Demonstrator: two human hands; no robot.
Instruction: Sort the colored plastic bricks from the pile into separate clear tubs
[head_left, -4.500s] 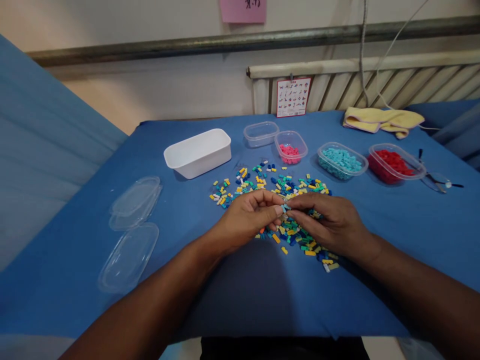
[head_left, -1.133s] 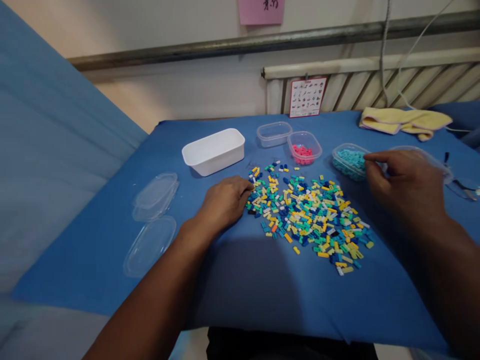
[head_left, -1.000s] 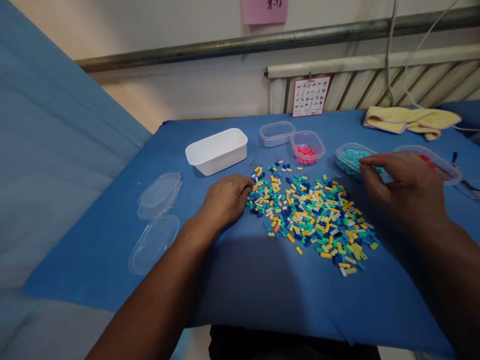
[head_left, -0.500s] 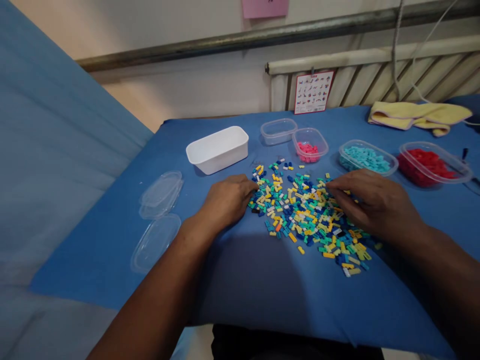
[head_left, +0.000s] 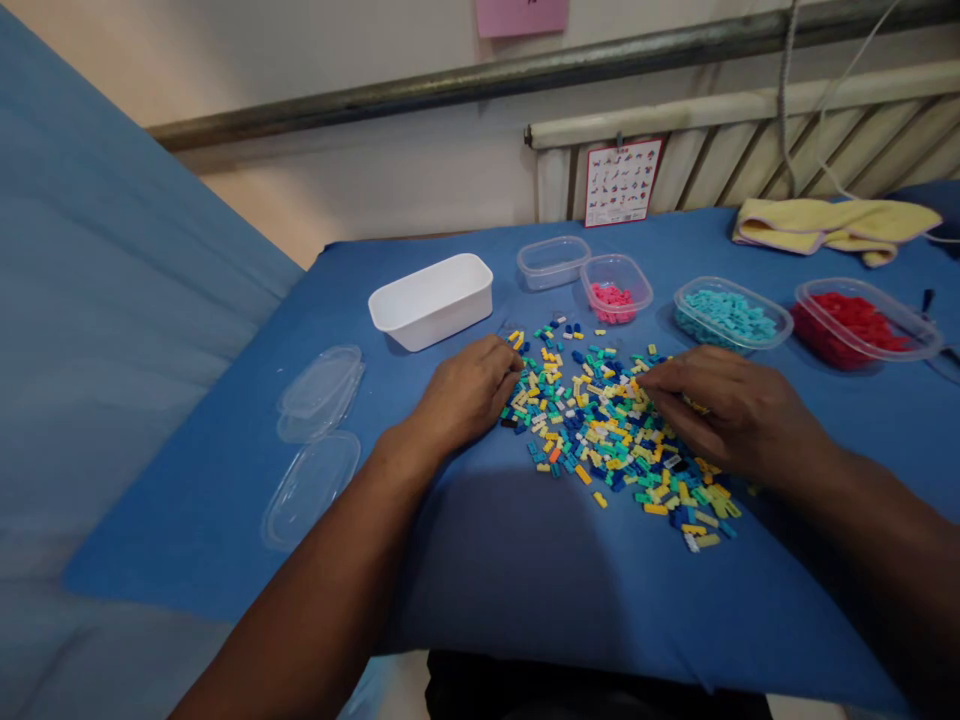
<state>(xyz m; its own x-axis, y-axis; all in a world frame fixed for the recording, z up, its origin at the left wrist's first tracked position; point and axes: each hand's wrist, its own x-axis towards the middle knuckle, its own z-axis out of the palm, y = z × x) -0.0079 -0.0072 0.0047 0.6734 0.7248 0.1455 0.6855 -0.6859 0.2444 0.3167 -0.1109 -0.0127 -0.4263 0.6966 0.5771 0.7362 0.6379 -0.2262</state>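
A loose pile of small building bricks (head_left: pixel 600 430) in yellow, blue, green, teal and white lies spread on the blue cloth. My left hand (head_left: pixel 472 390) is at the pile's left edge, fingers curled down and pressed together; its fingertips are partly hidden. Over the pile's right side reaches my right hand (head_left: pixel 735 405), thumb and fingers pinched together close to the bricks. Whatever either hand may hold is too small or hidden to name. The right hand covers some bricks beneath it.
Behind the pile stand a white bin (head_left: pixel 433 305), a clear tub (head_left: pixel 553 265), a tub of pink bricks (head_left: pixel 616 290), one of light-blue bricks (head_left: pixel 731 315) and one of red bricks (head_left: pixel 862 325). Clear lids (head_left: pixel 311 490) lie left. A yellow cloth (head_left: pixel 832 228) sits far right.
My right hand has shifted slightly left over the pile. My left hand has moved slightly, its fingers more curled at the pile's edge. The whole view has shifted a little.
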